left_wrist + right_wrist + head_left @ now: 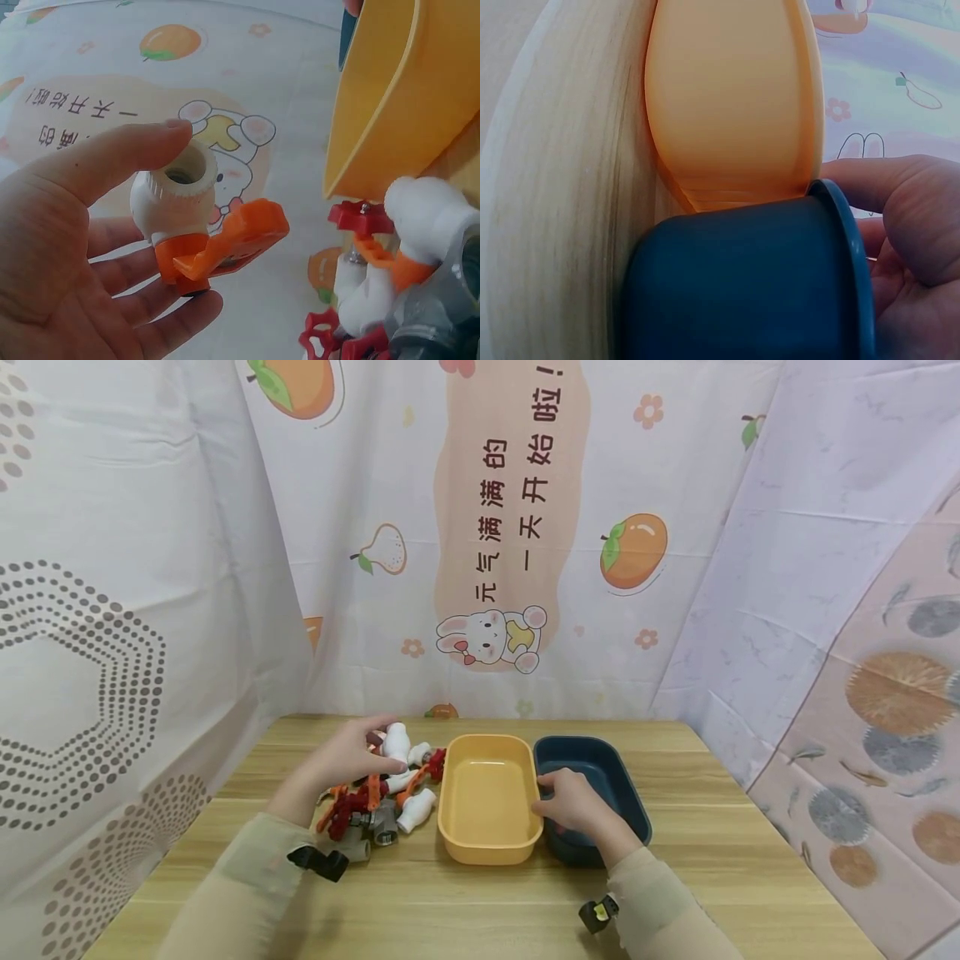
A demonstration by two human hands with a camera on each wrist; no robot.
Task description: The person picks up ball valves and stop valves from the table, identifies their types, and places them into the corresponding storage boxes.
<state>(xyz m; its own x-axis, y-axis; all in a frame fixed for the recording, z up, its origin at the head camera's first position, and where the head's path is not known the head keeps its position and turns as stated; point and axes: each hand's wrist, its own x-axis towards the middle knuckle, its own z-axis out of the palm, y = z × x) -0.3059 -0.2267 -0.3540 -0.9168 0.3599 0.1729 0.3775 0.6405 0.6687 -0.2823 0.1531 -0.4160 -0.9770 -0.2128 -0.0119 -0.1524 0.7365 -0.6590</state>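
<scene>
One valve [171, 201] sits pinched in our left grip [352, 753]; our right grip [576, 803] touches the yellow bin [489, 802], whether pinching we cannot tell.

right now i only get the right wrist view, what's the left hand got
Observer: The left hand holds a white valve with an orange handle.
Operator: ok and where are the other parts
Observer: The head view shows a pile of fittings on the table, left of the yellow bin.
Operator: all white ones in there
Observer: No, the left wrist view shows a red handle and a grey metal fitting among them.
</scene>
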